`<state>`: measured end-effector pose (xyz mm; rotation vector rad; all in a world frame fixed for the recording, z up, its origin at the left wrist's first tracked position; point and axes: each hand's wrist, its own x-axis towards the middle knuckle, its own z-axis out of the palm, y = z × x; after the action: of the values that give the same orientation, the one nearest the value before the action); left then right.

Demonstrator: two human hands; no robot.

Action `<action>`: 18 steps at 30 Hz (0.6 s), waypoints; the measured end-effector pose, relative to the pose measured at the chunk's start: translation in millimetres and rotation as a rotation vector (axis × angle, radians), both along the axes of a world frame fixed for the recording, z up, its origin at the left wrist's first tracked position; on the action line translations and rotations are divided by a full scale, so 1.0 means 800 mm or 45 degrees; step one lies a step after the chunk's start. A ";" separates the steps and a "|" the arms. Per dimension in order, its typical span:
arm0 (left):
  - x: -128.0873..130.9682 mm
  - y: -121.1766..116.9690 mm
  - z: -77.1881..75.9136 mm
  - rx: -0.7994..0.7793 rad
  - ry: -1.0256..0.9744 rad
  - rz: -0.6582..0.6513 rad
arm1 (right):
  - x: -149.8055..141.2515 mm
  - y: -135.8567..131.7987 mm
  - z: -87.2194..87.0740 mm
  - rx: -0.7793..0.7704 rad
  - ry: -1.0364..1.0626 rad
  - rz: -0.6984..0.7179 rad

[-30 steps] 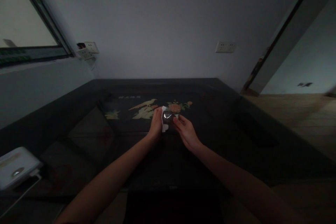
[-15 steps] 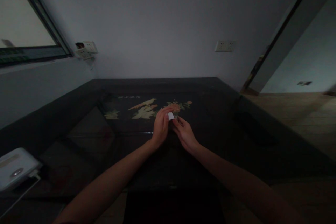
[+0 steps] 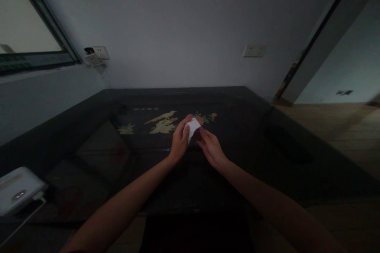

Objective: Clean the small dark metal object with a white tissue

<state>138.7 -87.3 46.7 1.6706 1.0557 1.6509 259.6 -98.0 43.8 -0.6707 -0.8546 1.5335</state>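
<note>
Both my hands meet over the middle of a dark glass-topped table. My left hand is closed around a small white paper-wrapped thing, its fingers curled over the top. My right hand pinches the same white wrap from the right side, fingers pressed against it. What lies inside the paper is hidden. Under the hands, the table top shows a painted bird and flower picture.
A white box-like device with a cable lies at the table's near left corner. Wall sockets hang at the left, another socket on the back wall. A window is at the left; a doorway and wooden floor are at the right.
A second ago a dark shiny thing showed in the open white paper between my hands. My left hand has folded the paper over it, and now only the white wrap shows.
</note>
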 end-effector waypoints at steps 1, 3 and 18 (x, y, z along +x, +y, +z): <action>0.000 0.000 0.000 -0.008 0.002 -0.005 | -0.001 0.000 -0.001 0.001 -0.012 0.000; -0.001 0.001 -0.002 -0.009 -0.004 -0.005 | -0.003 -0.002 -0.003 0.004 -0.046 0.001; -0.002 0.017 -0.008 -0.672 -0.833 -0.053 | -0.006 -0.009 -0.005 0.076 -0.131 0.022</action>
<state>137.4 -73.9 40.3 0.7320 0.9830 1.5450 255.0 -104.9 39.4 -0.7053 -0.9820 1.4930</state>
